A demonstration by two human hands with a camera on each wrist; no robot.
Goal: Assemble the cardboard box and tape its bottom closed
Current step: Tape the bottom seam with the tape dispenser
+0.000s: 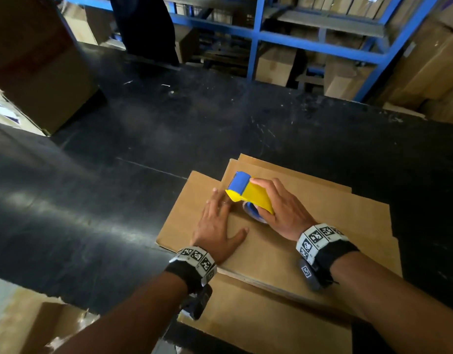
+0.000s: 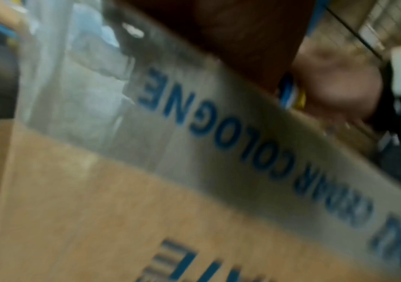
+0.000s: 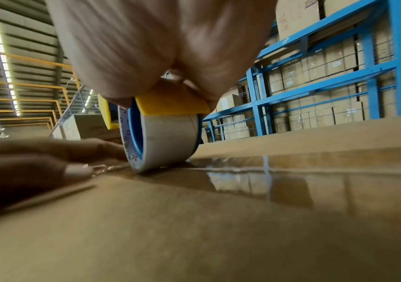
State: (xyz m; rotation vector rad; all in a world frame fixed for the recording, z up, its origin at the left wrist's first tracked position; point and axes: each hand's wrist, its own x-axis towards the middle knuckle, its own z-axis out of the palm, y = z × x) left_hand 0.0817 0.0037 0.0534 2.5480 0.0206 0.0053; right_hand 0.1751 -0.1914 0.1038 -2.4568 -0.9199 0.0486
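A brown cardboard box (image 1: 291,251) stands at the near edge of the black table (image 1: 169,129), its closed flaps facing up. My right hand (image 1: 281,208) grips a yellow and blue tape dispenser (image 1: 248,194) whose tape roll (image 3: 163,141) touches the flaps. A shiny strip of clear tape (image 3: 254,171) lies on the cardboard behind the roll. My left hand (image 1: 220,226) lies flat on the box just left of the dispenser, fingers straight. The left wrist view is blurred and shows the box side (image 2: 146,190) with blue print.
Flat cardboard sheets (image 1: 309,180) lie under and beyond the box. A large brown carton (image 1: 41,72) stands at the table's far left. Blue shelving (image 1: 297,39) full of boxes runs behind the table, and a person in dark clothing (image 1: 146,29) stands at its far edge.
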